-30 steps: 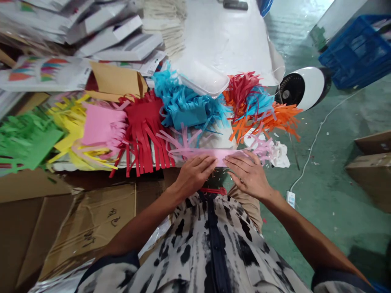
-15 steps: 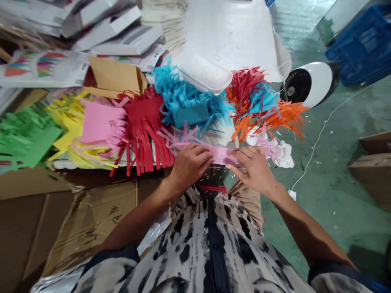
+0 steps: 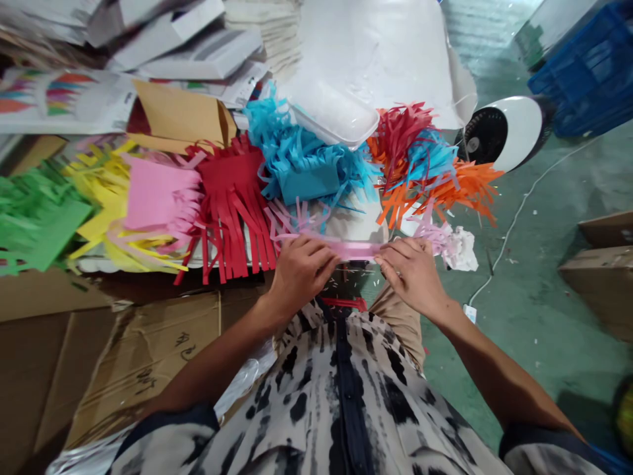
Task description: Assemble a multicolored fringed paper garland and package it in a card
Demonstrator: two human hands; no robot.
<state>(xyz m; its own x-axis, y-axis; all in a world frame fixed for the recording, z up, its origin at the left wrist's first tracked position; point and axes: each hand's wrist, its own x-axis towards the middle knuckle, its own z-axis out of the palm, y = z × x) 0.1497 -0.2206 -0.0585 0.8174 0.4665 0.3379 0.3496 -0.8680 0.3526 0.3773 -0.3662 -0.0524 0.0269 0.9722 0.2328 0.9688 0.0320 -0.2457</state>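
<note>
Left hand (image 3: 301, 267) and right hand (image 3: 413, 274) both pinch the pink paper strip (image 3: 353, 249), seemingly folding it; next it needs even pressing along the fold

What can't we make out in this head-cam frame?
All in the head view:
- Pink paper strip: the parts under the left hand and right hand, which pinch it, are covered.
- Blue crate: cut off by the right edge.
- Yellow thing at the lower right corner: blurred and cropped, unidentifiable.
- Printed sheet, upper left: text too small and blurred.
</note>
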